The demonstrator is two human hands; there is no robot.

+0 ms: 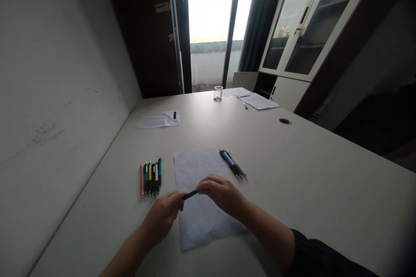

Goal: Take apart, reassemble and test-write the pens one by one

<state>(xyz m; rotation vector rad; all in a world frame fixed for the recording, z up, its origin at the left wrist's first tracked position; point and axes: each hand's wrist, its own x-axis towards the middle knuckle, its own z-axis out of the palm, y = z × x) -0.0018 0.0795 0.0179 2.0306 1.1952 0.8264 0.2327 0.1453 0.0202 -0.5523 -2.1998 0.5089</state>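
Between my two hands is a dark blue pen (pixel 190 194), held over a sheet of lined paper (pixel 198 225) with writing on its upper part. My left hand (pixel 164 214) is closed on one end of the pen. Fingers of my right hand (pixel 222 192) pinch its other end, and the fingertips hide that tip. To the left of the paper, several pens (pixel 151 179) lie side by side, with a pink pen (pixel 142 181) outermost. A few more pens (pixel 233 164), blue and grey, lie at the paper's upper right edge.
A wall (pixel 65 117) borders the white table (pixel 292 190) on the left. Farther back are a folded paper (pixel 159 120), a clear glass (pixel 218 94), a stack of papers (pixel 259 101) with a pen (pixel 245 104) beside it, and a cable hole (pixel 284 121).
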